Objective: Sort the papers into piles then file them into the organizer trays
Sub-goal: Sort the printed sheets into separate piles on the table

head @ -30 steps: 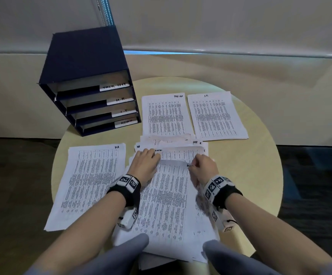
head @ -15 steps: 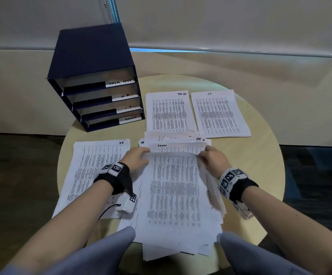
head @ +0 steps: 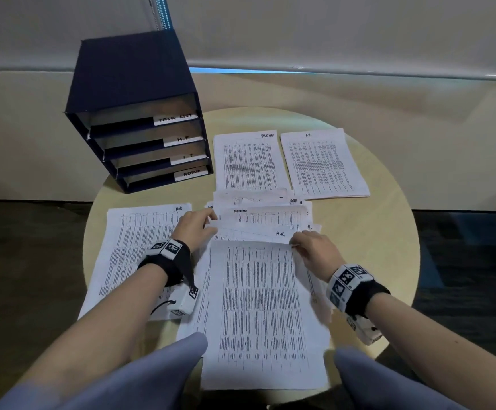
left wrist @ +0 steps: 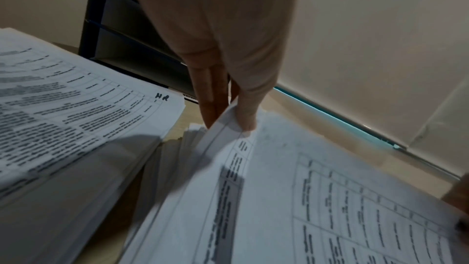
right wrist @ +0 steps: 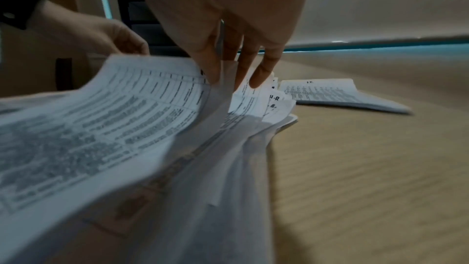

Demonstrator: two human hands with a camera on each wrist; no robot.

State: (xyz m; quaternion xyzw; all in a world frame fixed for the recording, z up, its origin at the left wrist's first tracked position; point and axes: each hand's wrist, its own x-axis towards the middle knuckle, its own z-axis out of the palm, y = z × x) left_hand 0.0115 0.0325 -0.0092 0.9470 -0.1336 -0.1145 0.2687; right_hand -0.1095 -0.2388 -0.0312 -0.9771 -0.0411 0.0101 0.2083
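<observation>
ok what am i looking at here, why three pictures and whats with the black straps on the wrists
No machine here: a person is sorting papers, wearing three cameras. The big picture comes from a head camera looking down; the black straps hold one camera on each wrist, looking along the fingers.

On the round table stand a dark organizer with four labelled trays, and three sorted piles: the HR pile, the task list pile and the IT pile.

In the middle lies the unsorted stack. The left hand and right hand each pinch a top corner of its top sheet, lifting it off.
</observation>
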